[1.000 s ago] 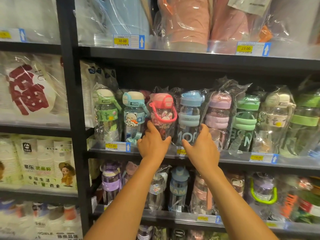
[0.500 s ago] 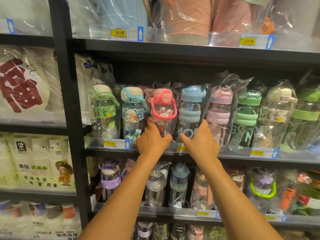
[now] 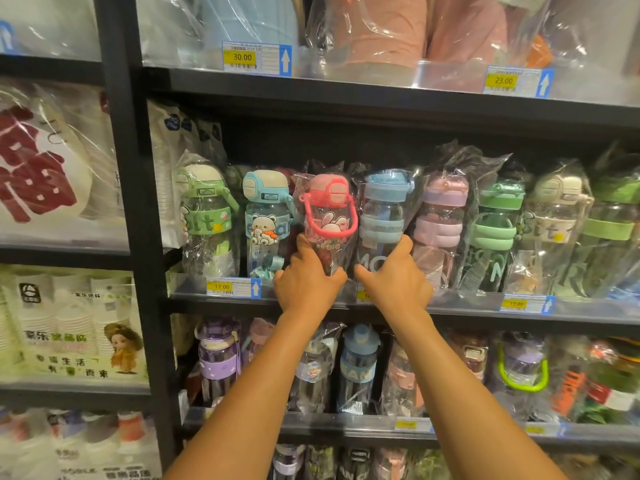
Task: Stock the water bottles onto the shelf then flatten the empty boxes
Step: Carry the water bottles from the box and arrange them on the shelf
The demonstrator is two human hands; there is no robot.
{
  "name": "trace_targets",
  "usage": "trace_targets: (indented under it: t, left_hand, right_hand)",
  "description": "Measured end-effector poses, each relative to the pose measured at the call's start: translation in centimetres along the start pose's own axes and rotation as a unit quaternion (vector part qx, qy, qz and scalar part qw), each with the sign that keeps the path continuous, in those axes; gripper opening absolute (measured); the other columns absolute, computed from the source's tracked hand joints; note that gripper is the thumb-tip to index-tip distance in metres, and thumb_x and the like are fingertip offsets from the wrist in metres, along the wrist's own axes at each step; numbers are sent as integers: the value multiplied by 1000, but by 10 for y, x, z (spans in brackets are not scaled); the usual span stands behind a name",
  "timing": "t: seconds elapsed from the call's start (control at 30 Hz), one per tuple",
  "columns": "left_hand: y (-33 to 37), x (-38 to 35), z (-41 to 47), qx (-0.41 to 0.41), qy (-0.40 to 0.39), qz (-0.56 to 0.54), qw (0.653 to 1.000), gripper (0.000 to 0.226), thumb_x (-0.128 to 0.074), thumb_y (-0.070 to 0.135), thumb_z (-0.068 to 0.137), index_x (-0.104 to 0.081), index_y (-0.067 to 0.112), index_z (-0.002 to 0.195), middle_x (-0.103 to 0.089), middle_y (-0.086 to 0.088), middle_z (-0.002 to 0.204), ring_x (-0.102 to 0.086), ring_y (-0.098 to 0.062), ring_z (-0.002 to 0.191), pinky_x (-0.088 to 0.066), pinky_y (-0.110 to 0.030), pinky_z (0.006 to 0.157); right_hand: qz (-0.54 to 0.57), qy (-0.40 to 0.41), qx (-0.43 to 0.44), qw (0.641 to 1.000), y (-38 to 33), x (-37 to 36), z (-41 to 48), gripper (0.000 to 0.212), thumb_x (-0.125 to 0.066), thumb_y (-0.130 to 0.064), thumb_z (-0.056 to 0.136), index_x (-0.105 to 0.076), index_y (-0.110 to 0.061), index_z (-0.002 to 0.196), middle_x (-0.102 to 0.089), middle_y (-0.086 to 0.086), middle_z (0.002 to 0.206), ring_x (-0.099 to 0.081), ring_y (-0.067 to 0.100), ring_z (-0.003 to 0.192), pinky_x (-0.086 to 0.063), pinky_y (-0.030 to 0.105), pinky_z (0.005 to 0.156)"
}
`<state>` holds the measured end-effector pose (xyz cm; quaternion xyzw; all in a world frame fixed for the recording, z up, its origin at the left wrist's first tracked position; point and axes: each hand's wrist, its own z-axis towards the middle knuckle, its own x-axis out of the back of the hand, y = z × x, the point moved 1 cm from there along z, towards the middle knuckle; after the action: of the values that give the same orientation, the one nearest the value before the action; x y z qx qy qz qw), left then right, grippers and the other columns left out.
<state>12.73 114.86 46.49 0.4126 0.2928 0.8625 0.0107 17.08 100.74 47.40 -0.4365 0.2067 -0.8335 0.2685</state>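
Both hands are up at the middle shelf (image 3: pixel 467 315). The left hand (image 3: pixel 306 285) wraps the foot of the pink bottle (image 3: pixel 329 216), thumb across the front and fingers round its left side. The right hand (image 3: pixel 394 282) clasps the low part of the blue bottle (image 3: pixel 382 216), thumb left, fingers up the right. Both bottles stand upright in clear bags, side by side at the near edge, between a bear bottle (image 3: pixel 265 223) on the left and a lilac bottle (image 3: pixel 440 216) on the right.
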Motion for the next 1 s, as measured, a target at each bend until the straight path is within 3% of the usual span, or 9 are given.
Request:
trace_targets:
  t: [0.37, 0.5, 0.6, 0.8, 0.9, 1.0]
  left_hand:
    - [-1, 0, -2, -8, 3, 2, 1000, 102, -60, 60, 92, -10, 7, 162, -58, -17, 141, -59, -35, 125, -41, -47, 106]
    - [-3, 1, -4, -15, 11, -15, 1000, 100, -60, 61, 92, -11, 8, 162, -61, -16, 139, -61, -34, 124, -41, -47, 108]
    - [-3, 3, -7, -20, 13, -21, 1000, 103, -61, 62, 93, -9, 7, 163, -61, -16, 141, -61, -33, 126, -43, -46, 107]
    - [-2, 14, -22, -24, -6, -45, 999, 106, -63, 56, 96, 0, 7, 164, -21, -15, 170, -29, -33, 153, -35, -45, 118]
    - [-2, 20, -38, -30, 8, -17, 999, 103, -61, 56, 97, 1, 10, 165, -16, -12, 171, -24, -32, 155, -33, -47, 120]
    - [-1, 26, -57, -43, 57, 19, 997, 94, -59, 56, 97, -8, 17, 165, -18, -6, 171, -21, -29, 155, -33, -52, 120]
  right_hand:
    - [-4, 2, -2, 1000, 2, -2, 0, 85, -72, -62, 73, -29, -22, 133, -66, 2, 112, -67, 35, 95, -49, 43, 72]
    - [7, -4, -2, 1000, 4, -2, -1, 86, -71, -62, 77, -29, -21, 139, -65, 4, 121, -66, 35, 104, -46, 43, 74]
    - [16, -7, 8, 1000, 7, -1, -4, 99, -73, -65, 75, -26, -18, 148, -60, 5, 134, -62, 34, 117, -53, 48, 82]
    - [18, -5, 43, 999, 13, 11, -17, 105, -76, -59, 81, -20, -14, 156, -42, 8, 153, -42, 32, 140, -53, 54, 97]
    - [10, -10, 66, 998, 18, 21, -25, 105, -73, -56, 87, -13, -13, 161, -32, 8, 161, -33, 31, 147, -47, 52, 103]
    - [-2, -8, 89, 996, 25, 35, -34, 98, -70, -55, 90, -16, -14, 161, -34, 6, 159, -33, 30, 146, -48, 49, 100]
